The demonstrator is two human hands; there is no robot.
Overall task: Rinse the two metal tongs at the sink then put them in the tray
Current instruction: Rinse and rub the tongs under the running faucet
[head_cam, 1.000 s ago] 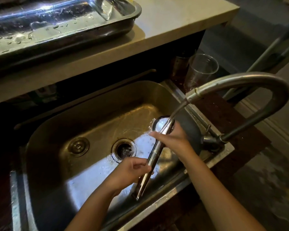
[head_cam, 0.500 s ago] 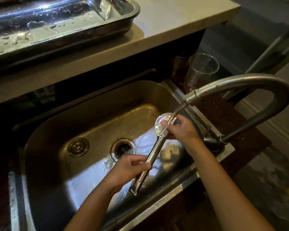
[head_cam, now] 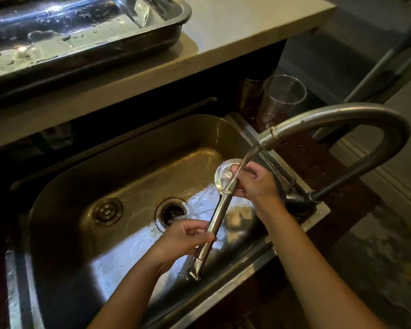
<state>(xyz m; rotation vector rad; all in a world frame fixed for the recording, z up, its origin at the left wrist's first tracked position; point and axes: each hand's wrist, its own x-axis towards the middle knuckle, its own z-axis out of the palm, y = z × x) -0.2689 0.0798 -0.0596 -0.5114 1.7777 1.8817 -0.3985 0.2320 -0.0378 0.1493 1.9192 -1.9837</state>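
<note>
Metal tongs (head_cam: pixel 220 211) with a round spoon-like head are held slanted over the steel sink (head_cam: pixel 86 176). My left hand (head_cam: pixel 185 241) grips the lower handle part. My right hand (head_cam: pixel 254 184) holds the tongs just below the round head, thumb on the head. Water runs from the curved faucet (head_cam: pixel 342 115) onto the head and my right fingers. The wet metal tray (head_cam: pixel 86 41) stands on the pale counter at the top left; no tongs show in the part I can see. A second pair of tongs is not in sight.
The sink has an open drain (head_cam: pixel 173 212) and a round plug (head_cam: pixel 106 211) on its floor. A clear plastic cup (head_cam: pixel 280 100) stands behind the sink near the faucet spout. The pale counter (head_cam: pixel 235 32) overhangs the sink's back edge.
The tongs have turned so the round head faces up under the stream. My right hand slid from covering the head to just below it. My left hand stays on the handle.
</note>
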